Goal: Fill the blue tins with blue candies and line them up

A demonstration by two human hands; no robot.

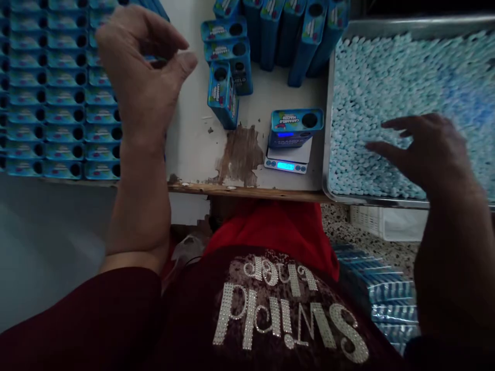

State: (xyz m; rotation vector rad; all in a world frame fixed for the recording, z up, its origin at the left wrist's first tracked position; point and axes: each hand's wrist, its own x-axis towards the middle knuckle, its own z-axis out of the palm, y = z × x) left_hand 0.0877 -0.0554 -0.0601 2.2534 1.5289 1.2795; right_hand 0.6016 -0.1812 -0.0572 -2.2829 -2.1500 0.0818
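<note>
My left hand point(141, 72) is raised over the left side of the table, its thumb and fingertips drawn together in a pinch. A small whitish spot shows at the fingertips; I cannot make out what it is. My right hand point(429, 149) hovers over small pale-blue candies point(371, 98), thumb and forefinger apart, with nothing visible between them. The candies fill a metal tray point(328, 154). Between my hands, a blue candy box point(292, 129) with a dark round hole in its top stands upright on a small digital scale point(286, 165) with a lit display.
Rows of blue boxes point(64, 116) cover the left side. Several more upright boxes point(270, 31) stand at the back, with one box point(223, 95) nearer me. The table's wooden front edge point(247, 192) runs before my body. Wrapped blue packs point(386, 293) lie below at right, near a white crate point(367, 219).
</note>
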